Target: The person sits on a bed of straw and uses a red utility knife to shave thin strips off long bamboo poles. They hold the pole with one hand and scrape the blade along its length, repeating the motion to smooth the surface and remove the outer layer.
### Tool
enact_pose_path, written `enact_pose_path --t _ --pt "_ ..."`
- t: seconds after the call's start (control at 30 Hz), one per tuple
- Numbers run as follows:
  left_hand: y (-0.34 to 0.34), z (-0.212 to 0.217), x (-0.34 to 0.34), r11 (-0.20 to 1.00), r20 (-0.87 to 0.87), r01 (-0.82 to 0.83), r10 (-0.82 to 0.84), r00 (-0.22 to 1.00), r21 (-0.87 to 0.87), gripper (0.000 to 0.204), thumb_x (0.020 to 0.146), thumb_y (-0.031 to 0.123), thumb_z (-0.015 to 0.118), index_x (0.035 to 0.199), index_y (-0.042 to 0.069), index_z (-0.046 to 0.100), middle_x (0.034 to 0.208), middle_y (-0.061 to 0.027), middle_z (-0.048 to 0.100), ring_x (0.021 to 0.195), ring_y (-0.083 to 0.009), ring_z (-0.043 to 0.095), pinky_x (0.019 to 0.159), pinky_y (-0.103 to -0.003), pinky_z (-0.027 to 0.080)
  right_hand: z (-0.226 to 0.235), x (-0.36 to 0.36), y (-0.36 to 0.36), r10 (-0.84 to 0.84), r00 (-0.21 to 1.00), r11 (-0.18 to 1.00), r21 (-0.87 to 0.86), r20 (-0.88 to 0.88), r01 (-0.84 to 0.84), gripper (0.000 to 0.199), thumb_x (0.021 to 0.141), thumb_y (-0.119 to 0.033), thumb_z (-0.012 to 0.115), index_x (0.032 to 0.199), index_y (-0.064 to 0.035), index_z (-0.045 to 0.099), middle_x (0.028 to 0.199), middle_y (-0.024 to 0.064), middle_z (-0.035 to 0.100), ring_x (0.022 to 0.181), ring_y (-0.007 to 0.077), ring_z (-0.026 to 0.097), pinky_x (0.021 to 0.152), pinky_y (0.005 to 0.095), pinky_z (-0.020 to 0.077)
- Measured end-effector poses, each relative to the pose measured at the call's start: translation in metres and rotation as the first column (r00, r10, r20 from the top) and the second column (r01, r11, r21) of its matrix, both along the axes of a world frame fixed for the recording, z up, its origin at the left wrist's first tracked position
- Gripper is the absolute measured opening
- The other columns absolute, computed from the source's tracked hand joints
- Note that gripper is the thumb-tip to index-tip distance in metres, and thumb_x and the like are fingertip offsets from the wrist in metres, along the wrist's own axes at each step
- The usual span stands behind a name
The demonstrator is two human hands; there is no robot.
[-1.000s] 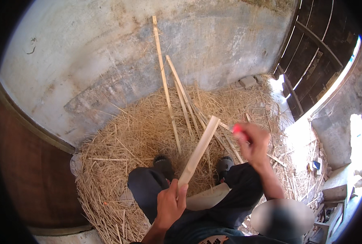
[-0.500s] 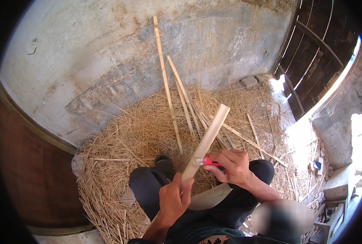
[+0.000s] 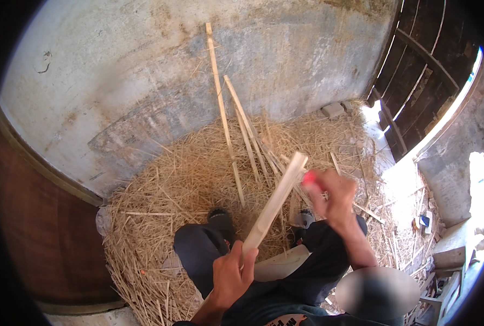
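Note:
My left hand (image 3: 230,276) grips the lower end of a pale flat bamboo strip (image 3: 274,204) that slants up and to the right. My right hand (image 3: 334,196) is closed on a small red-handled tool (image 3: 309,178), held beside the strip's upper end; the tool's working end is blurred. Below the hands are my knees in dark trousers (image 3: 198,252) and two dark shoes (image 3: 220,220). A pale flat piece (image 3: 279,265) lies across my lap.
A heap of dry shavings (image 3: 160,217) covers the ground ahead. Several long bamboo strips (image 3: 220,103) lean against the grey concrete wall (image 3: 122,76). A dark wooden door (image 3: 426,81) stands at the right, with a bright opening and clutter (image 3: 432,228) below it.
My right hand with the red tool dropped to the strip's middle half a second ago, then rose back to its upper end. The left hand keeps its hold.

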State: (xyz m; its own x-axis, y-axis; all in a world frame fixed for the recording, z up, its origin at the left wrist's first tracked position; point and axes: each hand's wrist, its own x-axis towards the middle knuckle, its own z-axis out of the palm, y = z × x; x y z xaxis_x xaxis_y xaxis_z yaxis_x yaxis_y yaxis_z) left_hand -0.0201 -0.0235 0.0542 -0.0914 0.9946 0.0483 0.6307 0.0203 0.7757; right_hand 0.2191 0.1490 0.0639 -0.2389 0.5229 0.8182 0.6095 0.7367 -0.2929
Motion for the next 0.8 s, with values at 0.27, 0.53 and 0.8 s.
enact_pose_path --t 0.27,0.53,0.8 --pt "-0.009 -0.023 -0.009 0.999 -0.066 -0.016 0.019 0.998 0.037 0.03 0.107 0.025 0.066 0.1 -0.004 0.062 0.059 -0.0186 0.058 0.051 -0.0375 0.063 0.048 -0.044 0.044 0.021 0.052 0.046 -0.275 0.961 0.838 -0.5 -0.04 0.219 0.031 0.101 -0.032 0.074 0.114 -0.0045 0.076 0.066 0.0063 0.065 0.056 0.0154 0.055 0.057 0.0353 0.0438" --pt "0.04 -0.014 -0.029 0.989 -0.267 0.078 -0.042 0.963 0.126 0.032 0.106 0.031 0.067 0.105 -0.001 0.063 0.06 -0.0153 0.061 0.054 -0.0362 0.067 0.05 -0.044 0.047 0.023 0.009 0.018 0.051 0.956 0.742 -0.63 -0.288 -0.23 0.042 0.099 -0.035 0.078 0.129 -0.0061 0.072 0.085 0.0076 0.067 0.073 0.0148 0.056 0.069 0.0323 0.049" --pt "0.073 0.017 -0.049 0.963 -0.48 0.252 -0.177 0.859 0.094 0.032 0.103 0.04 0.068 0.098 0.008 0.068 0.064 -0.0136 0.065 0.062 -0.0372 0.069 0.057 -0.048 0.051 0.021 0.032 0.034 0.12 0.989 0.773 -0.633 0.081 -0.042 0.027 0.098 -0.031 0.078 0.102 -0.0051 0.078 0.079 0.0122 0.068 0.071 0.0253 0.068 0.065 0.0391 0.0499"
